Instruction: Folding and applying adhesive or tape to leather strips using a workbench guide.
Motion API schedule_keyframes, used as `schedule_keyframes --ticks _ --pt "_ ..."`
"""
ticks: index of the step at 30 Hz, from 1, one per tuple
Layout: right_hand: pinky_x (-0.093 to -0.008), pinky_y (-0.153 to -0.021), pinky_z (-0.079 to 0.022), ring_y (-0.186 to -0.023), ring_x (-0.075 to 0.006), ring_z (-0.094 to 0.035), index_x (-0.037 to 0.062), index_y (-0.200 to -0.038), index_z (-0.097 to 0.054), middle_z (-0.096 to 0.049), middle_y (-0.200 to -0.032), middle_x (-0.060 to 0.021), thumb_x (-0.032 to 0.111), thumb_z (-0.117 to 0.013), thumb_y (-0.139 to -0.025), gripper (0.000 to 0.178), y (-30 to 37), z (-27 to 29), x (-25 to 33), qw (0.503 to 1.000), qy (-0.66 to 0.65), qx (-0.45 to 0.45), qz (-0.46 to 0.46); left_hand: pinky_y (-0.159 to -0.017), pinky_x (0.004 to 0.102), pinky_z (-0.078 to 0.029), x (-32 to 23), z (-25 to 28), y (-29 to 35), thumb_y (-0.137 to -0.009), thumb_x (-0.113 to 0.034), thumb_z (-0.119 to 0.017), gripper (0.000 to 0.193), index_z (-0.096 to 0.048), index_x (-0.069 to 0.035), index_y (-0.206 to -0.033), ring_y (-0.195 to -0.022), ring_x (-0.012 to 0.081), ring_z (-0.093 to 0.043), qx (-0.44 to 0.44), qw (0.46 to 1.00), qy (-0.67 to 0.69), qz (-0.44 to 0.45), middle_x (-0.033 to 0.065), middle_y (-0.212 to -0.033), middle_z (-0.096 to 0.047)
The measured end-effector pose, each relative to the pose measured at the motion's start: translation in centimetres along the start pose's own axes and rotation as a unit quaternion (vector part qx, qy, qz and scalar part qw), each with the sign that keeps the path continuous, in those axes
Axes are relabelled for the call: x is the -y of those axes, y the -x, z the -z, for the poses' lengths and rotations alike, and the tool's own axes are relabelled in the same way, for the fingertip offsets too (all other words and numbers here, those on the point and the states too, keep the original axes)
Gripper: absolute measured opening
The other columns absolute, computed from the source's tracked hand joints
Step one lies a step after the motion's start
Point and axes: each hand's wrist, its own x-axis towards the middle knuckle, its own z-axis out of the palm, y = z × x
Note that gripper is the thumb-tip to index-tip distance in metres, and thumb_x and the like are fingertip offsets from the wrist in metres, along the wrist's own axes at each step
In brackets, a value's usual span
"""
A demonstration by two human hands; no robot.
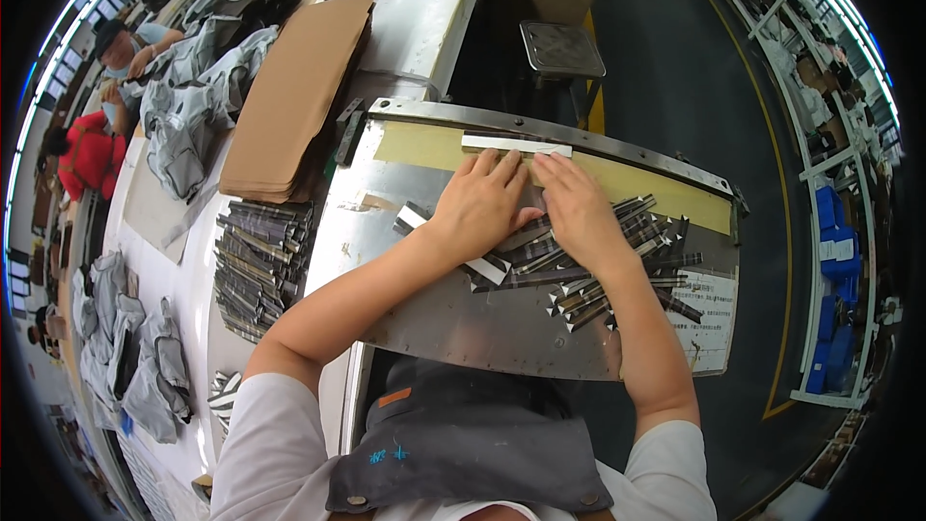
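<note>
Both hands lie on the sloping metal worktop in front of me. My left hand (484,201) has its fingers stretched out flat, tips at the near edge of a narrow white strip (517,146). Beside it, my right hand (579,205) rests palm down, its fingertips at the same strip's right part. The strip lies along a yellowish band (417,147) just before the metal bar (453,116). Several dark patterned strips with white ends (584,301) lie loose under and beside my right forearm. A strip with its white side up (487,271) lies beneath my left wrist.
On the table at left are a heap of dark folded strips (258,270), a stack of brown card (294,101) and grey fabric pieces (183,140). A metal-topped stool (562,48) stands beyond the worktop. Shelving with blue bins (837,241) lines the right. Co-workers sit far left.
</note>
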Motion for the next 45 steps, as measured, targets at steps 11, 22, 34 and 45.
schedule_keyframes --ticks 11,22,34,45 --pt "-0.0468 -0.107 -0.037 -0.131 -0.0358 -0.041 -0.0030 -0.132 -0.051 -0.047 -0.142 -0.0166 0.013 -0.058 -0.091 0.044 0.0 0.0 2.0 0.993 0.077 0.070 -0.062 -0.103 0.0501 -0.038 0.9 -0.1 0.0 -0.090 -0.039 -0.063 0.055 -0.054 -0.001 -0.127 -0.125 0.0418 -0.043 -0.028 0.999 -0.013 -0.007 0.0172 -0.137 -0.049" --pt "-0.0483 -0.107 -0.037 -0.133 -0.0365 -0.038 -0.0022 -0.133 -0.051 -0.043 -0.145 -0.0159 0.014 -0.059 -0.091 0.046 -0.2 -0.2 1.9 0.991 0.086 0.082 -0.059 -0.103 0.0508 -0.038 1.2 -0.2 -0.2 -0.090 -0.040 -0.063 0.054 -0.055 -0.003 -0.128 -0.124 0.0422 -0.044 -0.046 0.999 -0.006 -0.013 0.0167 -0.136 -0.050" --pt "-0.0443 -0.106 -0.038 -0.128 -0.0328 -0.045 -0.0063 -0.127 -0.054 -0.051 -0.133 -0.0176 0.012 -0.062 -0.086 0.046 -0.3 -0.1 2.0 0.994 0.066 0.062 -0.056 -0.101 0.0470 -0.041 0.6 -0.5 0.1 -0.089 -0.039 -0.064 0.056 -0.055 0.004 -0.124 -0.122 0.0412 -0.048 -0.058 0.998 -0.021 -0.010 0.0245 -0.128 -0.053" --pt "-0.0430 -0.102 -0.041 -0.120 -0.0337 -0.051 -0.0042 -0.122 -0.057 -0.055 -0.123 -0.0157 0.004 -0.063 -0.082 0.042 -0.2 -0.1 2.3 0.997 0.012 0.021 -0.068 -0.098 0.0441 -0.044 0.4 0.0 0.1 -0.087 -0.034 -0.067 0.053 -0.056 0.004 -0.122 -0.116 0.0372 -0.053 -0.056 0.998 -0.033 -0.018 0.0207 -0.121 -0.057"
